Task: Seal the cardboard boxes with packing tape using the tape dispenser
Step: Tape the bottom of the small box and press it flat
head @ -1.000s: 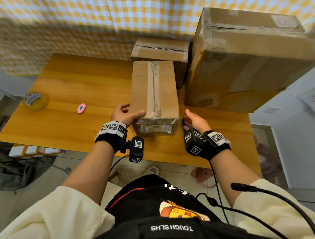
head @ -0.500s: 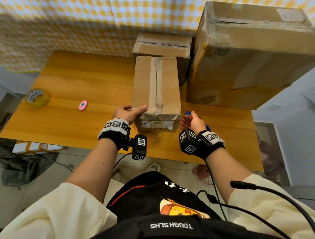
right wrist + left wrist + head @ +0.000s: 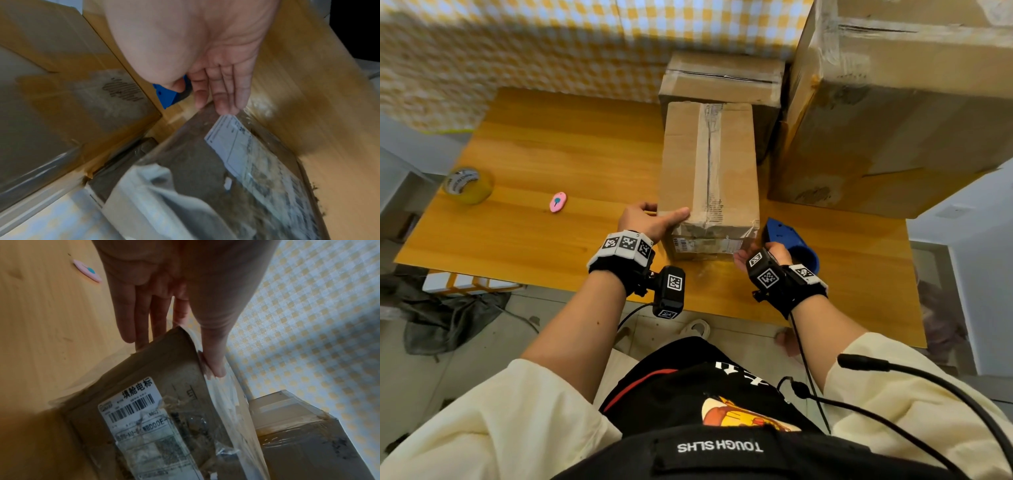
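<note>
A narrow cardboard box (image 3: 709,171) lies lengthwise on the wooden table (image 3: 551,154), with clear tape along its top seam and a shipping label on its near end (image 3: 133,405). My left hand (image 3: 650,222) holds its near-left corner, thumb on the top edge and fingers (image 3: 139,318) down the left side. My right hand (image 3: 743,255) is open, its straight fingers (image 3: 226,97) at the box's near-right bottom corner. The blue tape dispenser (image 3: 787,236) lies on the table just behind that hand, beside the box, and shows past the thumb (image 3: 164,94).
A big cardboard box (image 3: 893,137) stands close on the right and a smaller one (image 3: 722,78) behind the narrow box. A yellow tape roll (image 3: 469,185) and a small pink cutter (image 3: 558,202) lie at the left. The table's near edge runs just under my wrists.
My right hand drew back from the box's right side to its near-right corner, and the blue dispenser came into view behind it. The left hand kept its hold on the corner.
</note>
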